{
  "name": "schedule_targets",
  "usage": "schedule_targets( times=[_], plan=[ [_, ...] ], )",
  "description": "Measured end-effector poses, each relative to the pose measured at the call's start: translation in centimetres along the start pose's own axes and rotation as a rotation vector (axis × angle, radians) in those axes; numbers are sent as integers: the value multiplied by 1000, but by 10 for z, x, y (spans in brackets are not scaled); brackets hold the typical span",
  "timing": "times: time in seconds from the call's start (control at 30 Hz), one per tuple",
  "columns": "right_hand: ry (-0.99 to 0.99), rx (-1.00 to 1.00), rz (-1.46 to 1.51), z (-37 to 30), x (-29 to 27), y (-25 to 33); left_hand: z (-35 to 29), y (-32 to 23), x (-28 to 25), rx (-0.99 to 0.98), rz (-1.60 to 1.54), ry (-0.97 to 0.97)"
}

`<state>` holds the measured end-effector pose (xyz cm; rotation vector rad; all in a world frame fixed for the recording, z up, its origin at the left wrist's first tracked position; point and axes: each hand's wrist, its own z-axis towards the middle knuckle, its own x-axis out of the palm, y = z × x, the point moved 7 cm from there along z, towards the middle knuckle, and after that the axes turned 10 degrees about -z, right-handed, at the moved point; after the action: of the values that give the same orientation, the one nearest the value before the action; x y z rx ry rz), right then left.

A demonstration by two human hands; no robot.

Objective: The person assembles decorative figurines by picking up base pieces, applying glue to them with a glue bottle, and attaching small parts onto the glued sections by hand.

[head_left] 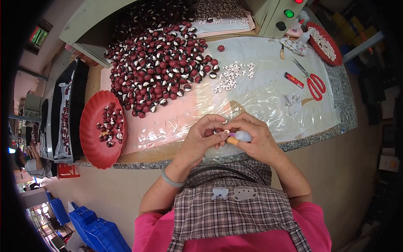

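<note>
My left hand (pixel 196 136) is closed on a small dark red ball (pixel 208 132), one of the kind heaped on the table. My right hand (pixel 259 138) grips a small whitish squeeze bottle (pixel 243 136), its tip close to the ball. A yellow-orange wrap (pixel 232 141) covers one right fingertip. Both hands meet above the table's front edge, and the fingers partly hide what lies between them. Beyond them, small white pieces (pixel 227 80) lie scattered on the clear plastic sheet (pixel 260 88).
A big heap of dark red, black and white balls (pixel 155 63) fills the back left. Red bowls stand at left (pixel 89 138) and far right (pixel 332 58). Red-handled scissors (pixel 315 86), a red tube (pixel 294 80) and crumpled cloth (pixel 294 103) lie right. Blue crates (pixel 98 229) stand on the floor.
</note>
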<state>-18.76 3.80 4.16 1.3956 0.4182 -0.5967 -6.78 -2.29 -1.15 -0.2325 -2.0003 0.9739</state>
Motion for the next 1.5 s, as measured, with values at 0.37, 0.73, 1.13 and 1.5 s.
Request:
schedule_targets(
  times=[0.37,0.73,1.13,1.5],
  plan=[
    [-99,95,11,-2,-27,-16,38,-73,-12,430,800,-103],
    [-332,155,-226,-19,-77,-48,89,-97,24,835,1625,-103],
    [-464,361,-482,-38,-131,-90,79,-105,32,848,1384,-44],
    [-406,335,-374,-32,-132,-101,38,-43,-8,115,-138,0]
  ],
)
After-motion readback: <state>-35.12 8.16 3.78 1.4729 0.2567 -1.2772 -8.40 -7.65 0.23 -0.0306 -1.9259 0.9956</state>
